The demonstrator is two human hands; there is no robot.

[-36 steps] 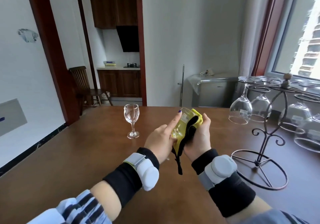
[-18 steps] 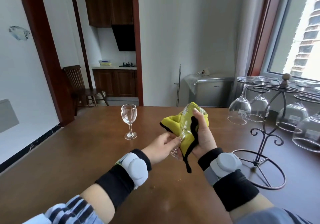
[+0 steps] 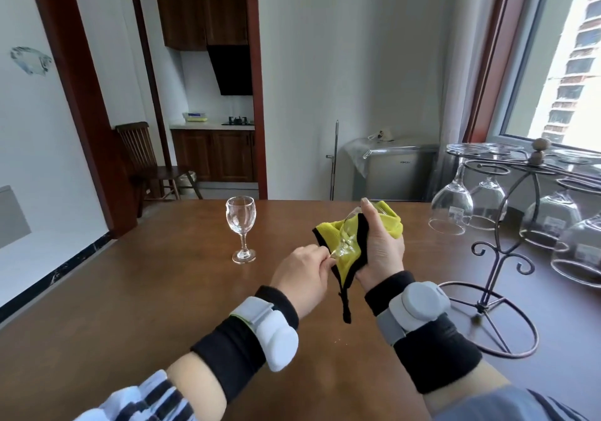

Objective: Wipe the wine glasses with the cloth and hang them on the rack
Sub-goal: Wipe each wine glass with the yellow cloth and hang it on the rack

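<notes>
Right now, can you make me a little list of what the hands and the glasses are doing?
left hand: pinches the stem end of the held wine glass
right hand: grips the yellow cloth wrapped round that glass's bowl
held wine glass: tilted, above the table, partly hidden by cloth
standing wine glass: upright on the table, untouched
rack: on the table at right, several glasses hanging upside down
step: wiping, not yet hung
</notes>
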